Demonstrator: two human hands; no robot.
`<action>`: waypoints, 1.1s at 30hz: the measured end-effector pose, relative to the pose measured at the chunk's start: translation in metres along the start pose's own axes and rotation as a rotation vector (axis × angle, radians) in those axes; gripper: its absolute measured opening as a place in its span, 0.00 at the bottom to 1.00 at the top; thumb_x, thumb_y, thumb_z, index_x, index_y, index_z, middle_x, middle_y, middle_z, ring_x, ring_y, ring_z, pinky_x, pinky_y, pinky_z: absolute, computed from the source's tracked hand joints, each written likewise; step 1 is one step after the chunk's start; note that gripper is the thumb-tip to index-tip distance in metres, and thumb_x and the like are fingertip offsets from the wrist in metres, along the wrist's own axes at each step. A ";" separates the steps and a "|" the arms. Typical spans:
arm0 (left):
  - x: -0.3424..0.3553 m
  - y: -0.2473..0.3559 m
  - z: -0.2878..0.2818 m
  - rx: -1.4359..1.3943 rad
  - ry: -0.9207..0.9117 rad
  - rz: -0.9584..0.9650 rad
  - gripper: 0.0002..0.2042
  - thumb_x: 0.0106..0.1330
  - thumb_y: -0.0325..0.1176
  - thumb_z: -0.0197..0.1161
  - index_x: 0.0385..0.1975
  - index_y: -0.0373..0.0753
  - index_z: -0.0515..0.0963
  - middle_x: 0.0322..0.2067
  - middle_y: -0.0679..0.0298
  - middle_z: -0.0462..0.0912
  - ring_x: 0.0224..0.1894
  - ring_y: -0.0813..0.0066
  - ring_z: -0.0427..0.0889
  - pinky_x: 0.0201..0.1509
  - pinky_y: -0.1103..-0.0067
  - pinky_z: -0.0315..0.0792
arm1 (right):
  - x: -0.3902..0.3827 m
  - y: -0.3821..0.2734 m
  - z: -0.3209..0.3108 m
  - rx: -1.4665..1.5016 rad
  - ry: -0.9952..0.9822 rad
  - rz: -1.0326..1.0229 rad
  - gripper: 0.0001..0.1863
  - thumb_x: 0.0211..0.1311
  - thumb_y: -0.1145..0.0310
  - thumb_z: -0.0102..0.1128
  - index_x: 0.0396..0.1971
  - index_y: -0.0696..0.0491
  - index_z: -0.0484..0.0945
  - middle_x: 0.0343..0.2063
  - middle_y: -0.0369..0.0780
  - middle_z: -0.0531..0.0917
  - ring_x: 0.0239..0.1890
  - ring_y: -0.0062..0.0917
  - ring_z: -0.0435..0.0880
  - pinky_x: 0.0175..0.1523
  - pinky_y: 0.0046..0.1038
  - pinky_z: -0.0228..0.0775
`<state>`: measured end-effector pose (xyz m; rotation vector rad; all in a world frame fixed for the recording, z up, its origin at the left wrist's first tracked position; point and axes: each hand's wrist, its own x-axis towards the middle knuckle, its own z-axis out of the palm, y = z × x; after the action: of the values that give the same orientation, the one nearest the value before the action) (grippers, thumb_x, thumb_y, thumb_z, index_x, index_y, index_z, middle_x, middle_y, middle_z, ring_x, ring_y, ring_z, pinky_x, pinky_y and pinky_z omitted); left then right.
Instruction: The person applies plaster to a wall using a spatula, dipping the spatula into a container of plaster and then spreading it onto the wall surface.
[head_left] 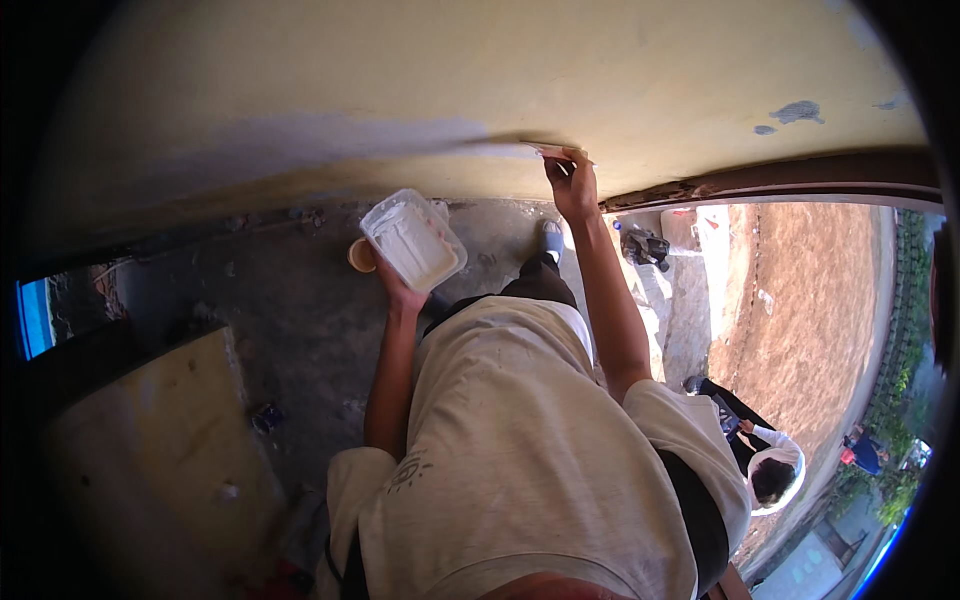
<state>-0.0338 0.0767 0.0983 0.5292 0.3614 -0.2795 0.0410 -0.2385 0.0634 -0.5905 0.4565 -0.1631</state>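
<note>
My left hand [398,287] grips a white plastic tub [455,246] from below and beside it, tilted so its inside shows. White paste [408,236] coats the bottom of the tub. Higher up, my right hand [575,190] pinches a thin, flat scraper [562,153] against the yellowish wall [330,70]. A dark shadow runs left from the scraper's edge. Around that shadow lies a greyish-white smeared patch [290,140] on the wall. Fingers hide part of the scraper.
A round tan object [361,255] shows beside the tub. Grey floor [310,310] lies below, with a pale yellow panel [170,430] at the lower left. An opening on the right has a brown frame [780,180]. Outside, a person [775,470] sits holding something dark.
</note>
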 end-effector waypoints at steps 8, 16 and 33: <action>-0.005 0.001 0.005 -0.057 -0.089 -0.063 0.31 0.70 0.60 0.42 0.66 0.46 0.64 0.61 0.60 0.71 0.62 0.55 0.71 0.67 0.54 0.64 | -0.112 -0.056 0.083 0.001 0.064 -0.180 0.06 0.64 0.70 0.53 0.34 0.56 0.77 0.34 0.39 0.82 0.39 0.25 0.82 0.48 0.28 0.76; -0.007 0.006 0.015 -0.055 -0.077 -0.109 0.31 0.70 0.61 0.43 0.64 0.45 0.66 0.59 0.59 0.73 0.60 0.55 0.73 0.65 0.55 0.65 | -0.045 0.052 -0.018 -0.207 -0.041 0.208 0.15 0.66 0.66 0.40 0.38 0.60 0.76 0.41 0.48 0.84 0.47 0.32 0.80 0.57 0.32 0.70; -0.009 0.014 0.023 0.018 -0.130 -0.142 0.30 0.71 0.60 0.42 0.61 0.44 0.68 0.55 0.56 0.75 0.56 0.53 0.75 0.60 0.56 0.70 | -0.139 -0.011 0.066 0.005 -0.054 0.049 0.09 0.64 0.69 0.53 0.40 0.56 0.76 0.42 0.40 0.81 0.46 0.28 0.81 0.52 0.32 0.75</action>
<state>-0.0307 0.0771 0.1264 0.5011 0.2705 -0.4526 -0.0528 -0.1762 0.1695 -0.5769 0.4176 -0.1015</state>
